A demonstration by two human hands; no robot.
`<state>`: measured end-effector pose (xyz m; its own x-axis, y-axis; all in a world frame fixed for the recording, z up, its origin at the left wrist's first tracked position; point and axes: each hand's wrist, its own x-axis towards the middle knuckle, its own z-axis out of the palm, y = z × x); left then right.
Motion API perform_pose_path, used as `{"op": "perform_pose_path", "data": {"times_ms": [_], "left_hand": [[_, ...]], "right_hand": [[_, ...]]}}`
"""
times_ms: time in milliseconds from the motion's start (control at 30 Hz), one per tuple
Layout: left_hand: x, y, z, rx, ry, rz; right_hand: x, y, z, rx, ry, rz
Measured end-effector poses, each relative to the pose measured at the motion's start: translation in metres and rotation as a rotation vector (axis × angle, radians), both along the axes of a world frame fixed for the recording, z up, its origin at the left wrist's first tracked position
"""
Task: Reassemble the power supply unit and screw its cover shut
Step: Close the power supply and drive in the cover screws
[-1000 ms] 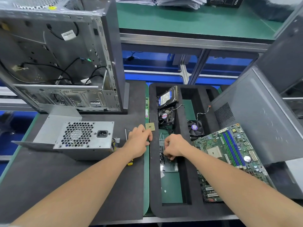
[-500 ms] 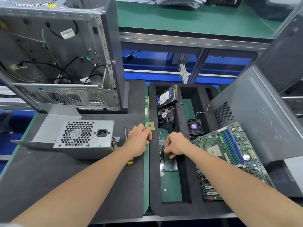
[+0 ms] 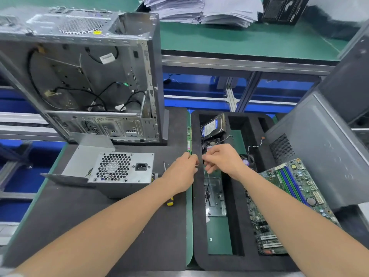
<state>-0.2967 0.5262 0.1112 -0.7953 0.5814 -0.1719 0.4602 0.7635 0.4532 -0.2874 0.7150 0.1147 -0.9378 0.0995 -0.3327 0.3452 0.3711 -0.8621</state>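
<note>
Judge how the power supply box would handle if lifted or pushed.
The power supply is a metal box, so probably stiff and fairly heavy. Sitting flat on the mat, it would likely slide, not tip. Its open cover may swing.

We see an open computer case (image 3: pixel 89 86) standing at the back left. Beside it, a black foam tray (image 3: pixel 199 236) holds a hard drive (image 3: pixel 212 126) and a motherboard (image 3: pixel 293 188). Stacks of paper (image 3: pixel 199 11) lie on the green shelf (image 3: pixel 259 41) behind.

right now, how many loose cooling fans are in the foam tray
2. One fan sits just this side of the hard drive, mostly behind the right hand; the other fan lies just right of that hand. More could be hidden behind it.
</note>
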Motion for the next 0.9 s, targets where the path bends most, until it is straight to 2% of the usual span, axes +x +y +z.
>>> {"op": "perform_pose_path", "data": {"times_ms": [133, 200, 267, 333, 400, 467, 633, 767, 900], "left_hand": [[-0.021, -0.04, 0.069, 0.226, 0.066, 0.054], [-0.035, -0.08, 0.096, 0.271, 0.105, 0.12], [-0.049, -0.124, 0.111, 0.222, 0.108, 0.178], [-0.062, -0.164, 0.112, 0.08, 0.058, 0.184], [-0.071, -0.192, 0.107, -0.039, -0.052, 0.14], [-0.072, -0.206, 0.099, -0.069, -0.176, 0.096], [-0.077, -0.212, 0.083, -0.003, -0.276, 0.013], [-0.083, -0.216, 0.074, 0.139, -0.54, 0.041], [-0.087, -0.226, 0.064, 0.308, -0.823, 0.238]], "right_hand": [[-0.023, -0.042, 0.04, -0.178, 0.143, 0.107], [-0.029, -0.069, 0.056, -0.283, 0.18, 0.157], [-0.033, -0.098, 0.066, -0.376, 0.205, 0.212], [-0.035, -0.127, 0.071, -0.4, 0.233, 0.281], [-0.036, -0.15, 0.073, -0.34, 0.244, 0.349], [-0.037, -0.167, 0.074, -0.202, 0.24, 0.399], [-0.044, -0.182, 0.075, 0.448, 0.334, 0.492], [-0.046, -0.182, 0.077, 0.516, 0.266, 0.448], [-0.042, -0.178, 0.073, 0.516, 0.174, 0.482]]}}
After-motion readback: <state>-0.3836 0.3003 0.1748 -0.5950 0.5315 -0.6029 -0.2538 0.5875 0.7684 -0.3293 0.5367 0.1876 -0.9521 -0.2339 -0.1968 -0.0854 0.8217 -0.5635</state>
